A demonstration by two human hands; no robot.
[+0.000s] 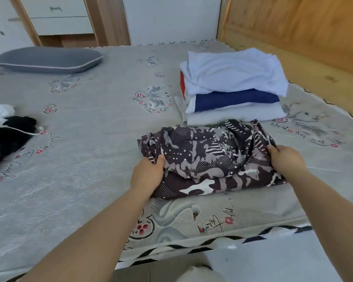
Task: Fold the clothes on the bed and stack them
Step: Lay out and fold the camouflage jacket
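A dark patterned garment [210,157] lies folded on the grey printed bed [90,139] near its front edge. My left hand [148,174] grips its left side, thumb on top and fingers tucked under the cloth. My right hand [286,159] grips its right edge the same way. Just behind it stands a stack of folded clothes [232,88], white and pale blue on top, with blue and red layers showing. Unfolded black and white clothes [6,133] lie in a heap at the far left.
A grey pillow [47,60] rests at the back left of the bed. A wooden bed frame [304,33] runs along the right side. A white drawer unit [57,17] stands behind the bed. The floor [273,259] shows at the lower right.
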